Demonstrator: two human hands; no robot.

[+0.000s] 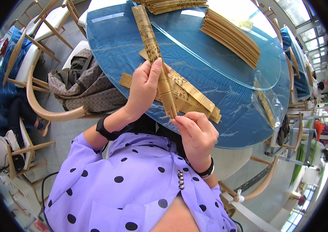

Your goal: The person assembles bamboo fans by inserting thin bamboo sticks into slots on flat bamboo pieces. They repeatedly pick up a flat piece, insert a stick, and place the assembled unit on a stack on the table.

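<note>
My left hand (pixel 144 86) is closed around a long, narrow gold cardboard box (pixel 151 45) with dark printed patterns, its thumb lying along the upper face. The box slants from the far left down toward my body, over the table's near edge. At its near end, the fingertips of my right hand (pixel 198 133) pinch a small end flap. Several similar gold printed cardboard pieces (pixel 189 92) lie crossed on the table, partly hidden under the held box and my left hand.
The round table (pixel 113 50) has a blue cloth and a glass turntable (pixel 210 69). A fanned stack of tan strips (pixel 231 36) and another gold stack (pixel 171 5) lie farther back. At right is a clear plastic bag (pixel 265 102). A patterned bag (pixel 86 83) rests on a wooden chair (pixel 32 92).
</note>
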